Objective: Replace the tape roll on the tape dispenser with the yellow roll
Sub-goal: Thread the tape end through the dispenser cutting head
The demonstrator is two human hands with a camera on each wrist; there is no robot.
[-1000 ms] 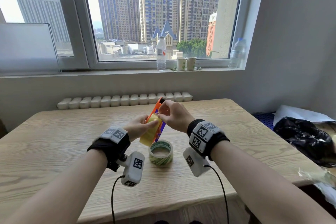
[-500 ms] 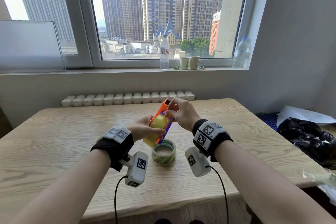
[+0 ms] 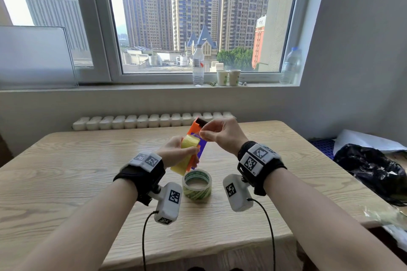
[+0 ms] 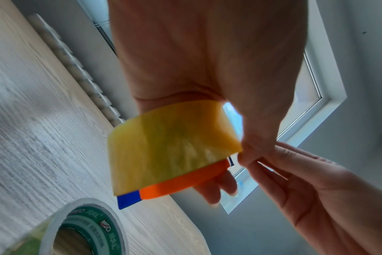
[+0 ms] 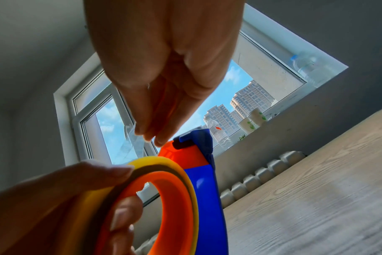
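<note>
Table [image 3: 66,182] holds old roll [image 3: 197,184]. Left hand [image 3: 176,154] grips dispenser [image 3: 196,138] with yellow roll [image 3: 187,152]; right hand [image 3: 222,136] pinches tape end [image 5: 131,136]. Pull straight toward cutter, keep tension.

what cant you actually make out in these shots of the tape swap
- Head view: the left hand covers the middle of the yellow roll, hiding how it sits on the tape dispenser.
- Right wrist view: the clear strip pinched by the right hand is too faint to trace back to the roll.
- Left wrist view: the green-printed roll is cut off by the bottom edge.
</note>
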